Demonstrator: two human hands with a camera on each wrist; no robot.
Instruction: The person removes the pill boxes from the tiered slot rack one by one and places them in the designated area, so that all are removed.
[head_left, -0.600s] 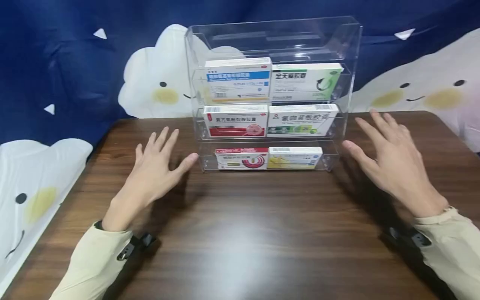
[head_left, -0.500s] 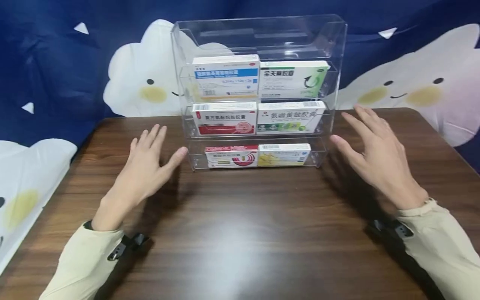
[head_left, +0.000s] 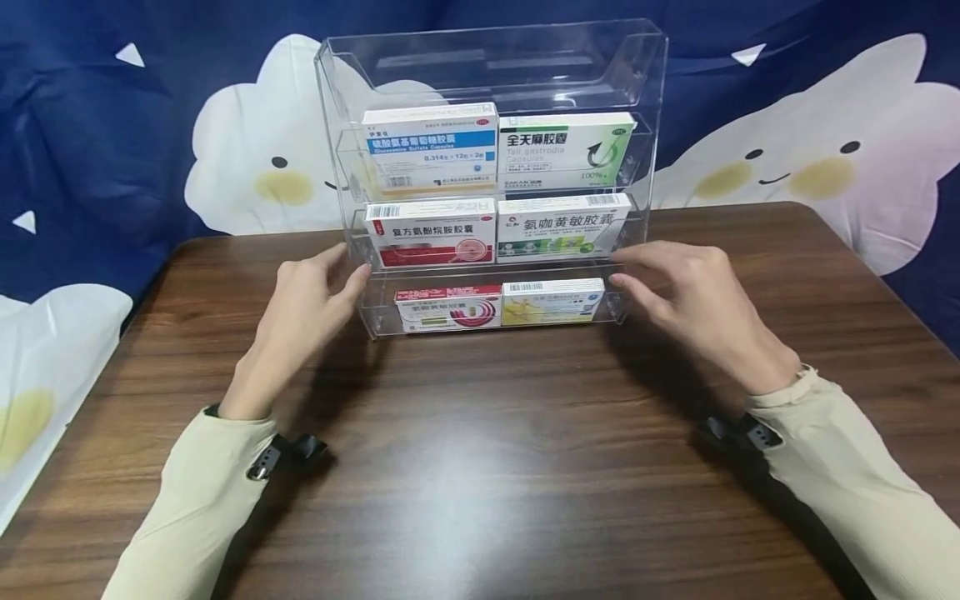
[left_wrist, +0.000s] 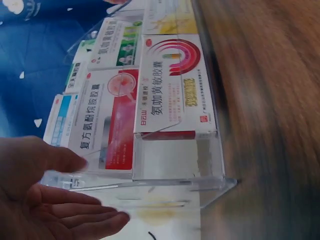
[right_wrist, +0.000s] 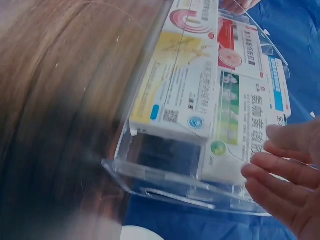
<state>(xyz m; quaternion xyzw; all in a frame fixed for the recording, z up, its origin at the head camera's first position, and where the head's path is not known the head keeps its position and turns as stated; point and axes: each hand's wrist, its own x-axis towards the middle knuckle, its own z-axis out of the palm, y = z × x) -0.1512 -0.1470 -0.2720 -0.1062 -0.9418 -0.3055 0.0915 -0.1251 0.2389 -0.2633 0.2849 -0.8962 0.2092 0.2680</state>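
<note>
While the clear rack [head_left: 491,75] stood on the brown desk [head_left: 480,433] before a blue curtain [head_left: 75,125], a person's bare hands flanked it. The left hand [head_left: 300,312], at the left side wall, was released, its thumb apart from its fingers. The right hand [head_left: 705,308], at the opposite wall, was likewise released, its fingers relaxed (whether any fingertip touched the plastic could not be told). The rack carried six boxes in pairs on three tiers. On the top tier, a blue-banded box [head_left: 431,150] stood left of a green-edged box [head_left: 566,152]. On the middle tier, a red-banded box [head_left: 433,235] stood left of a green-striped box [head_left: 562,229]. On the bottom tier, a red-topped box [head_left: 450,311] stood left of a yellow box [head_left: 553,304]. The left wrist view showed a gap between the red-topped box and the near side wall; the right wrist view showed a similar gap beside the yellow box. A pale sleeve [head_left: 198,500] covered the left forearm, and a black strap [head_left: 264,460] showed at its wrist.
</note>
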